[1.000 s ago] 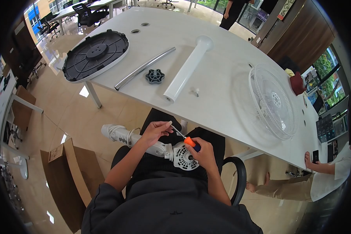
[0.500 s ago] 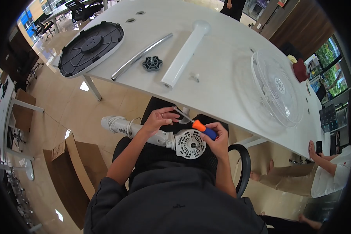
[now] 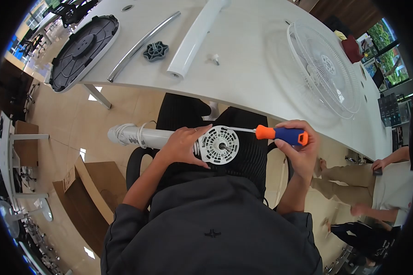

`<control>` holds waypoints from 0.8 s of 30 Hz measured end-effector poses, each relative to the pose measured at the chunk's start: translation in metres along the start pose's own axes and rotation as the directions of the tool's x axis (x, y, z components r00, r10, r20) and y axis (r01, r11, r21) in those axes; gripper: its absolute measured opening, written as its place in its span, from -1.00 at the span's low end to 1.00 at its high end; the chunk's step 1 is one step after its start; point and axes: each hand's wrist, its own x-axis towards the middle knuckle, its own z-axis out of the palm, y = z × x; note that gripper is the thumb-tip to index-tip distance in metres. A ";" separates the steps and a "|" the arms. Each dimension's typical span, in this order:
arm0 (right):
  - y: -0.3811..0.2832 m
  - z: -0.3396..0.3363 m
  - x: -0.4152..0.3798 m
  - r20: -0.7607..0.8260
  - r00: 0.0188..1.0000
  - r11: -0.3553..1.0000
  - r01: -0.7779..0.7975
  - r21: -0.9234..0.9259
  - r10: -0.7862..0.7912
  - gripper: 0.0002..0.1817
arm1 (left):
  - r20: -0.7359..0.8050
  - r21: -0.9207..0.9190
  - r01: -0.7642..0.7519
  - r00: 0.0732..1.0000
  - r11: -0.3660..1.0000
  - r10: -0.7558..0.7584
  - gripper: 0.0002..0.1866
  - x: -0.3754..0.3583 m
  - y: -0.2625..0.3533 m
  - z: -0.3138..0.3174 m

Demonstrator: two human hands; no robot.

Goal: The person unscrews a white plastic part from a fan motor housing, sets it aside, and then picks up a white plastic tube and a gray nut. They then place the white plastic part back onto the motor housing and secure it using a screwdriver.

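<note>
Clasped a round, vented white fan motor [image 3: 212, 155] by its left side, near the centre of the frame, with the left hand [image 3: 182, 145], pressing fingers along the upper rim and thumb along the lower. Had the motor over the lap [image 3: 251, 158], with its metal shaft facing up and a white stem [image 3: 158, 138] reaching left, wound with white cable [image 3: 136, 135]. Gripped a screwdriver [image 3: 280, 133] in the right hand [image 3: 303, 151], right of centre, with fingers closed around the orange and blue handle. Pointed its shank left, with the tip at the motor's upper right rim; could not tell whether touching.

Faced a white surface [image 3: 250, 82] across the top of the frame, bearing a dark ribbed base [image 3: 81, 47] at upper left, then a metal tube [image 3: 144, 45], a star-shaped knob [image 3: 155, 52], a white column [image 3: 195, 41], a small pale piece [image 3: 214, 59], and a wire grille [image 3: 326, 66] at upper right. Had an open cardboard box [image 3: 108, 183] at lower left and another person [image 3: 353, 183] near the right edge.
</note>
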 end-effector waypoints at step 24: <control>-0.027 0.068 0.005 0.216 0.939 0.865 0.332 -0.377 -0.266 -0.58 | -0.042 -0.137 0.130 0.990 0.982 -0.137 0.10 0.005 -0.004 0.005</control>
